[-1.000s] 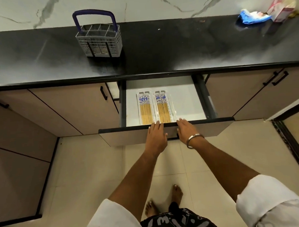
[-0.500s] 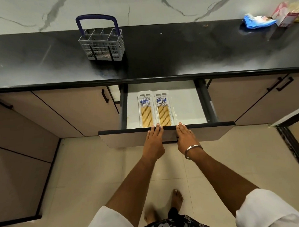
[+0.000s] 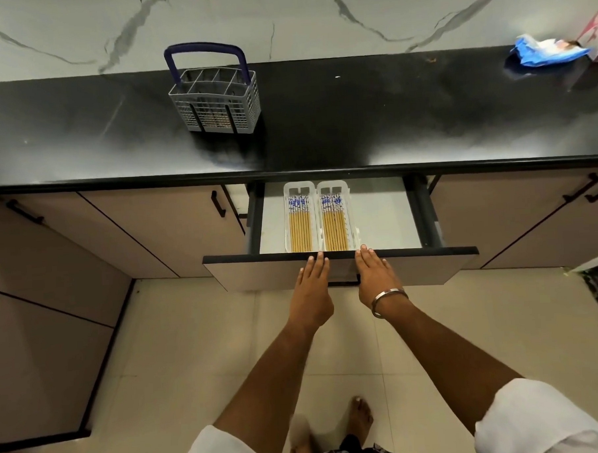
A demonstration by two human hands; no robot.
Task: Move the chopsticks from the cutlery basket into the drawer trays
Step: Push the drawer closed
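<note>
A grey cutlery basket (image 3: 217, 103) with a blue handle stands on the black countertop (image 3: 354, 121); its top compartments look empty. Below, the drawer (image 3: 412, 254) is partly pulled out. Two clear trays lie side by side in it, the left tray (image 3: 300, 223) and the right tray (image 3: 335, 221), each filled with several yellow chopsticks with blue-patterned ends. My left hand (image 3: 312, 287) and my right hand (image 3: 375, 277) rest flat against the drawer front, fingertips at its top edge, holding nothing. A metal bangle circles my right wrist.
Beige cabinet doors with black handles (image 3: 218, 204) flank the drawer. Blue and pink packets (image 3: 547, 53) lie at the counter's far right. A marble wall backs the counter. My bare feet (image 3: 360, 415) stand on the tiled floor below.
The drawer has slid inward under both flat hands; less of its inside shows than a second ago. The view has shifted down a little.
</note>
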